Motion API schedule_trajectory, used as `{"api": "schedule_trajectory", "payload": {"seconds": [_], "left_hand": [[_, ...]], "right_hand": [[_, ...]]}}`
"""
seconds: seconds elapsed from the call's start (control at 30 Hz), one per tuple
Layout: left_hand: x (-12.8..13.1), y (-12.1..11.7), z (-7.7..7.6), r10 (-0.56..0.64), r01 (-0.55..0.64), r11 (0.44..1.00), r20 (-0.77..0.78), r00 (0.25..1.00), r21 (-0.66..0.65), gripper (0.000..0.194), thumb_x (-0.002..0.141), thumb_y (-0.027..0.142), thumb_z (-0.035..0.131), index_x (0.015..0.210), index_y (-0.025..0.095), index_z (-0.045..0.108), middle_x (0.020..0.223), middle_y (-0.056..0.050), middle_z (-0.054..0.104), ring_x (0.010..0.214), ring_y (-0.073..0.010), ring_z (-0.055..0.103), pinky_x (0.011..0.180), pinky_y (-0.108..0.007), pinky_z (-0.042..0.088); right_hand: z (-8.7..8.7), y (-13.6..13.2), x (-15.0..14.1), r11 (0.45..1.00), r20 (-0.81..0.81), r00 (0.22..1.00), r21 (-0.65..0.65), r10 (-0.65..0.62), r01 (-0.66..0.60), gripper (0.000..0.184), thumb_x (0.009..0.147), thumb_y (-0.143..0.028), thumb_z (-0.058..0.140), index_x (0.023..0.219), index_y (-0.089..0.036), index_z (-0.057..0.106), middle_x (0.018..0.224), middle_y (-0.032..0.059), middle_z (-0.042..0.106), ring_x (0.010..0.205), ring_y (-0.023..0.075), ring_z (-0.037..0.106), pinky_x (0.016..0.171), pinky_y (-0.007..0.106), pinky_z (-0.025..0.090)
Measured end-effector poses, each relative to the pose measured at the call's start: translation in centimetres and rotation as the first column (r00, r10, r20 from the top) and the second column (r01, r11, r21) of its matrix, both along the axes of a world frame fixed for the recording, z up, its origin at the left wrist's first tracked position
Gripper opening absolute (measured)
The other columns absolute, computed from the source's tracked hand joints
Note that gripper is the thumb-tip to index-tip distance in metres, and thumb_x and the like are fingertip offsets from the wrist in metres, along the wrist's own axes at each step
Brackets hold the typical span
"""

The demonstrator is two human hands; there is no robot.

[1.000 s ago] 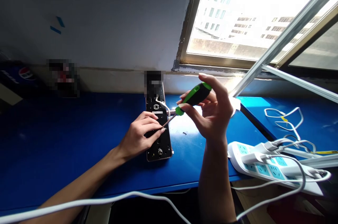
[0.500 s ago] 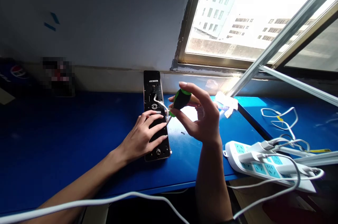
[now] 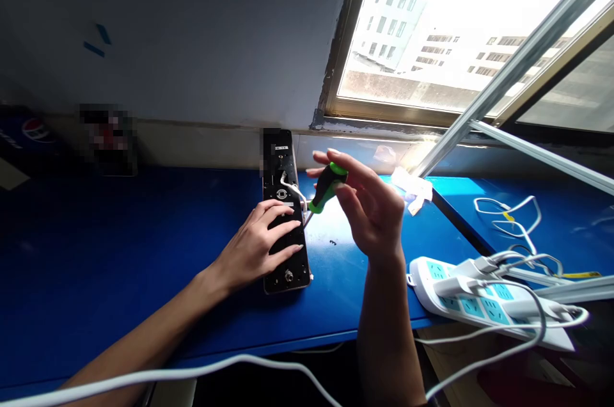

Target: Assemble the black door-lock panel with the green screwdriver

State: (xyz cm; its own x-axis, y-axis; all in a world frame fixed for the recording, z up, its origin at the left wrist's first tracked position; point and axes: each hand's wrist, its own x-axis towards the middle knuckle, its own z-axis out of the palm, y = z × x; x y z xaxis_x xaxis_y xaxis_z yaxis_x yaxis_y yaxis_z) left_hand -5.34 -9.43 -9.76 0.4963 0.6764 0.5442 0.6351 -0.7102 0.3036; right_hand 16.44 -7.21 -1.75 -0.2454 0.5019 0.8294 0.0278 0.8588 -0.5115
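Observation:
A long black panel [image 3: 298, 269], with a knob at its near end and a white cable plugged in near its middle, lies on the blue table. My left hand [image 3: 263, 237] rests flat on the panel with its fingers apart. In my right hand [image 3: 371, 208], thumb and fingers are round the handle of a black and green screwdriver [image 3: 325, 189]. Its shaft slants down to the panel's right edge beside my left fingertips; the tip itself cannot be made out. Several tiny dark pieces, perhaps screws [image 3: 332, 242], lie right of the panel.
A white power strip [image 3: 472, 295] with plugs and cables sits at the right edge of the blue table [image 3: 119, 253]. Metal bars [image 3: 499, 84] slant before the window. Crumpled white paper [image 3: 411, 186] lies behind my right hand. A white cable [image 3: 192, 365] crosses the foreground.
My right thumb and fingers have shifted on the screwdriver handle, with the thumb now higher up and the fingers straighter. My left hand stays on the panel.

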Motion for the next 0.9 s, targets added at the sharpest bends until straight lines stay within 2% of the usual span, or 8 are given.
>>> {"api": "schedule_trajectory", "payload": {"seconds": [0.13, 0.2, 0.33, 0.5, 0.63, 0.7, 0.83, 0.9], "left_hand": [[-0.12, 0.05, 0.00, 0.000, 0.000, 1.000, 0.003, 1.000, -0.010, 0.036, 0.094, 0.034, 0.073, 0.128, 0.019, 0.072, 0.138, -0.013, 0.063, 0.137, -0.0337, 0.046, 0.113, -0.055, 0.050], [-0.09, 0.02, -0.02, 0.001, -0.001, 1.000, 0.000, 1.000, -0.006, 0.036, 0.095, 0.034, 0.073, 0.127, 0.019, 0.072, 0.138, -0.013, 0.063, 0.137, -0.0336, 0.046, 0.113, -0.055, 0.050], [0.02, 0.04, -0.08, 0.004, -0.004, 1.000, -0.001, 1.000, -0.004, 0.035, 0.095, 0.033, 0.072, 0.128, 0.020, 0.072, 0.138, -0.013, 0.063, 0.136, -0.0333, 0.047, 0.113, -0.056, 0.049], [0.07, 0.01, -0.08, 0.004, -0.004, 1.000, 0.003, 1.000, -0.005, 0.034, 0.095, 0.032, 0.073, 0.126, 0.019, 0.072, 0.137, -0.013, 0.063, 0.136, -0.0338, 0.047, 0.112, -0.057, 0.050], [0.03, -0.01, -0.05, 0.004, -0.004, 1.000, 0.010, 1.000, -0.013, 0.035, 0.094, 0.031, 0.073, 0.127, 0.020, 0.071, 0.137, -0.013, 0.063, 0.136, -0.0340, 0.047, 0.112, -0.058, 0.050], [0.04, 0.00, -0.01, 0.004, -0.004, 1.000, 0.014, 1.000, -0.016, 0.035, 0.094, 0.031, 0.073, 0.128, 0.021, 0.071, 0.137, -0.013, 0.063, 0.136, -0.0342, 0.048, 0.112, -0.058, 0.050], [0.09, 0.00, 0.05, 0.006, -0.006, 1.000, 0.013, 1.000, -0.019, 0.034, 0.094, 0.032, 0.073, 0.127, 0.022, 0.072, 0.136, -0.012, 0.063, 0.135, -0.0342, 0.048, 0.111, -0.058, 0.050], [0.11, -0.01, 0.07, 0.007, -0.007, 1.000, 0.013, 1.000, -0.022, 0.034, 0.094, 0.032, 0.073, 0.127, 0.021, 0.072, 0.137, -0.013, 0.063, 0.135, -0.0342, 0.048, 0.111, -0.058, 0.050]], "right_hand": [[0.19, -0.05, 0.35, 0.987, -0.026, 0.989, 0.068, -0.147, 0.148, 0.041, 0.085, -0.023, 0.082, 0.123, -0.036, 0.075, 0.103, 0.0035, 0.070, 0.093, 0.0213, 0.071, 0.077, 0.040, 0.066], [0.33, -0.15, 0.41, 0.986, -0.026, 0.987, 0.057, -0.158, 0.159, 0.037, 0.089, -0.027, 0.078, 0.125, -0.035, 0.075, 0.108, 0.0053, 0.068, 0.096, 0.0220, 0.070, 0.078, 0.041, 0.066], [0.54, -0.35, 0.44, 0.999, -0.032, 0.999, -0.029, 0.013, -0.014, 0.038, 0.103, -0.022, 0.055, 0.137, -0.035, 0.068, 0.131, 0.0066, 0.071, 0.114, 0.0249, 0.072, 0.085, 0.044, 0.066], [0.63, -0.33, 0.56, 0.986, -0.060, 0.988, 0.072, -0.145, 0.149, 0.037, 0.085, -0.027, 0.084, 0.120, -0.037, 0.078, 0.098, 0.0016, 0.070, 0.086, 0.0192, 0.071, 0.074, 0.038, 0.065], [0.69, -0.37, 0.50, 0.997, -0.028, 0.997, 0.019, -0.077, 0.077, 0.033, 0.103, -0.028, 0.058, 0.133, -0.033, 0.072, 0.120, 0.0068, 0.072, 0.106, 0.0230, 0.072, 0.091, 0.045, 0.064], [0.65, -0.31, 0.45, 1.000, -0.028, 0.999, -0.013, -0.020, 0.020, 0.037, 0.103, -0.024, 0.057, 0.137, -0.033, 0.069, 0.125, 0.0060, 0.074, 0.111, 0.0241, 0.072, 0.094, 0.046, 0.064], [0.58, -0.12, 0.44, 0.991, -0.057, 0.991, 0.061, -0.119, 0.122, 0.034, 0.087, -0.032, 0.082, 0.120, -0.036, 0.078, 0.096, 0.0018, 0.072, 0.089, 0.0197, 0.071, 0.077, 0.038, 0.065], [0.62, -0.15, 0.41, 0.986, -0.055, 0.987, 0.063, -0.154, 0.157, 0.028, 0.092, -0.037, 0.076, 0.120, -0.035, 0.078, 0.096, 0.0027, 0.069, 0.089, 0.0193, 0.069, 0.079, 0.038, 0.064]]}}
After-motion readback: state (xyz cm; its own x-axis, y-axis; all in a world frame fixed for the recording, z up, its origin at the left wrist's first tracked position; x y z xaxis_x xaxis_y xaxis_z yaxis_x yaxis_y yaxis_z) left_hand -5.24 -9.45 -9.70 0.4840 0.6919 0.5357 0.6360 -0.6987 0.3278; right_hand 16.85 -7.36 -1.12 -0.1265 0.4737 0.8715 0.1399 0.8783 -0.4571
